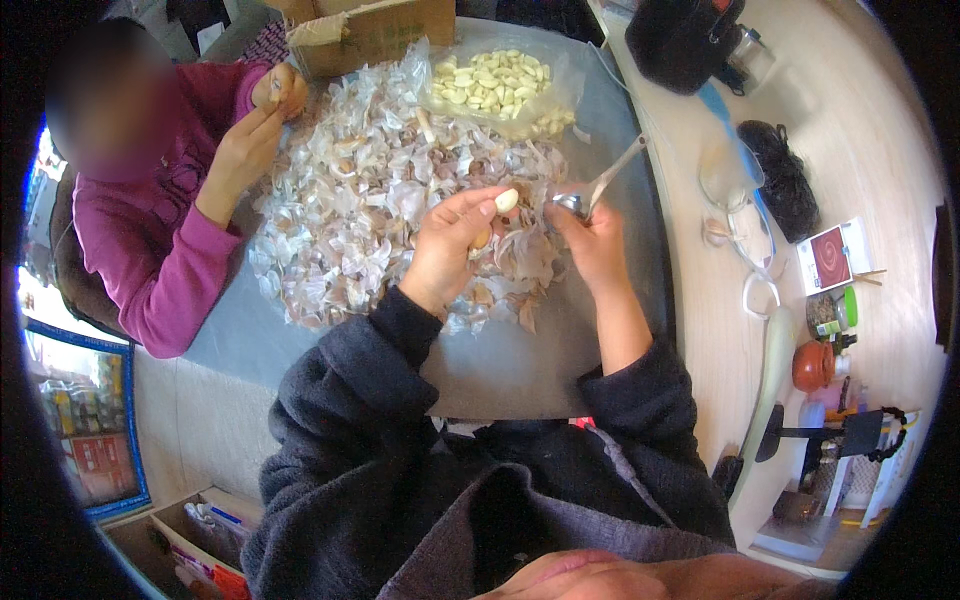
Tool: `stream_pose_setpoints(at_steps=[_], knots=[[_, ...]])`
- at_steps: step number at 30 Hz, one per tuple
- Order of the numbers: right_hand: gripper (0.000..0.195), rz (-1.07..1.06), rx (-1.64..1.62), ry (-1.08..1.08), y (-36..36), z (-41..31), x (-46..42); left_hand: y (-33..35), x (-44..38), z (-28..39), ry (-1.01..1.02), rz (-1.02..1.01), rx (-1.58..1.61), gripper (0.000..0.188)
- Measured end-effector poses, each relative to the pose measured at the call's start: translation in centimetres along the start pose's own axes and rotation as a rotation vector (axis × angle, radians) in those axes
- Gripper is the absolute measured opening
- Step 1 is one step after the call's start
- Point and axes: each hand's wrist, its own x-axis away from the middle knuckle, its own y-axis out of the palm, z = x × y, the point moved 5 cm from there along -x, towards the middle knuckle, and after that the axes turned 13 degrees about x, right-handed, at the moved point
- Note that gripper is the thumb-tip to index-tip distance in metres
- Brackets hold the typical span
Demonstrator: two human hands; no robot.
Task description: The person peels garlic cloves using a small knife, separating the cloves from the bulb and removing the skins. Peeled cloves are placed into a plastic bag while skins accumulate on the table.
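Observation:
Between the thumb and forefinger of my left hand (450, 236) is a peeled garlic clove (507, 200). A brownish, unpeeled-looking piece (481, 239) shows against the palm below it. My right hand (600, 244) is closed around a pale dried garlic stalk (619, 166) that sticks up and to the right. Shiny metal (568, 201) shows at the fingertips of that hand; its shape is too blurred to name. Both hands are over a wide heap of papery garlic skins (352, 202). Beyond the heap, a clear plastic bag (574, 82) holds many peeled cloves (491, 82).
At the left, a person in a purple top (161, 277) handles a small piece over the grey table (525, 375). A cardboard box (382, 37) stands at the back. Along the right, a pale wooden counter (697, 262) bears a glass jug (731, 176), black yarn-like bundle (780, 180) and jars.

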Motion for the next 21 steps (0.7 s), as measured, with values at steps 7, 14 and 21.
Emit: stream_pose_setpoints(at_steps=[7, 14, 21], knots=[[0.021, 0.107, 0.146, -0.123, -0.7, -0.5, 0.0, -0.9, -0.3, -0.3, 0.069, 0.037, -0.187, 0.021], [0.018, 0.127, -0.040, 0.049, -0.6, 0.0, 0.0, -0.8, -0.2, -0.2, 0.032, 0.032, -0.230, 0.016], [0.023, 0.055, -0.419, 0.096, 0.5, -0.6, 0.7, 0.0, 0.0, -0.1, -0.054, 0.063, -0.266, 0.016]])
